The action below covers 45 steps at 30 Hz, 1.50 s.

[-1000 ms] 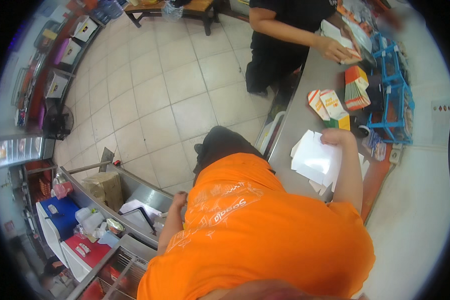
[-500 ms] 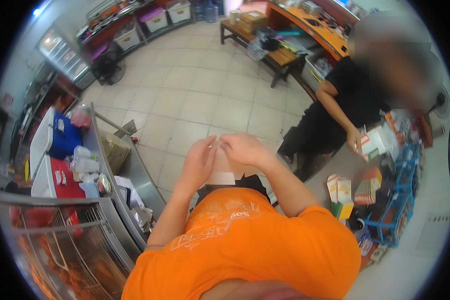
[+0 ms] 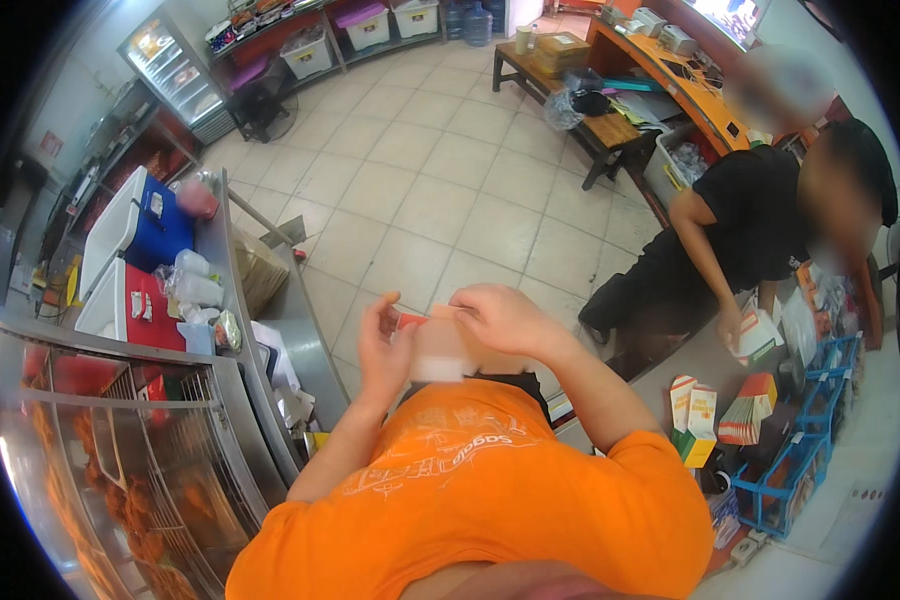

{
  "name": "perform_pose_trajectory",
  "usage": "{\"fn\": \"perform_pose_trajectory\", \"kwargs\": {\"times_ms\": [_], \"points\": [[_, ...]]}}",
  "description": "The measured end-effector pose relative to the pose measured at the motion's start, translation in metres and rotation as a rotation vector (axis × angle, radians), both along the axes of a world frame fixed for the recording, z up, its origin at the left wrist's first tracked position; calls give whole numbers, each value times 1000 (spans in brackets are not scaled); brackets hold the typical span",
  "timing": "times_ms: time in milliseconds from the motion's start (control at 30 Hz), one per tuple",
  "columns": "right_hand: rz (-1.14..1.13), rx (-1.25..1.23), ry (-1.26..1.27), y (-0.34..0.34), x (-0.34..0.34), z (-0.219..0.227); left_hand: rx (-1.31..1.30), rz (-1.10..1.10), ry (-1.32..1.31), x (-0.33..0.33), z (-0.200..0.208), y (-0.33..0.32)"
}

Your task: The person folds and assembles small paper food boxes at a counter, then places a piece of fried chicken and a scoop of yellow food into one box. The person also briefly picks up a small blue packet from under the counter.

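Two hands are at a white carton, held up in front of an orange shirt and above the tiled floor, clear of any desk. Fingers of the right hand are bent down and pinch the carton's upper edge. On its left side, the left hand is curled, thumb apart from the other fingers — I cannot tell whether they pinch it or only steady it. Some red shows at that upper left edge, beside the left fingers. To the right, a metal desk carries yellow-and-white boxes, a fanned stack just beside them and a blue rack. Farther up that desk, a co-worker in black has one hand on a white box. Off to the left — a glass cabinet with fried food inside.
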State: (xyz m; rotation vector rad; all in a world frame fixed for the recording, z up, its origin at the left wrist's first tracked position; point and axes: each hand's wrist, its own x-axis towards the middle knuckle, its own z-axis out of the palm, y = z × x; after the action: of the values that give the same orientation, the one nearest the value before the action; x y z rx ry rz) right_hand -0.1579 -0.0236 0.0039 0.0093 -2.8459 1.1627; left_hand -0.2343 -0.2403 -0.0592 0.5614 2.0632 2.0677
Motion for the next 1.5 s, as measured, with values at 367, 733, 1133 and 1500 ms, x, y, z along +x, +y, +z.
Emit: {"fn": "perform_pose_trajectory", "kwargs": {"times_ms": [367,733,1133,1500], "points": [[-413,-786,133,-57,-13,-15,-368,272,1069,-39,62,-5],[-359,-1285,100,-59,-15,-3,273,15,-330,-1,51,12],[-103,-504,407,-52,-15,50,328,15,-163,-1,83,13],[-86,-744,354,-62,-3,33,216,-342,-220,-20,90,-15]]}}
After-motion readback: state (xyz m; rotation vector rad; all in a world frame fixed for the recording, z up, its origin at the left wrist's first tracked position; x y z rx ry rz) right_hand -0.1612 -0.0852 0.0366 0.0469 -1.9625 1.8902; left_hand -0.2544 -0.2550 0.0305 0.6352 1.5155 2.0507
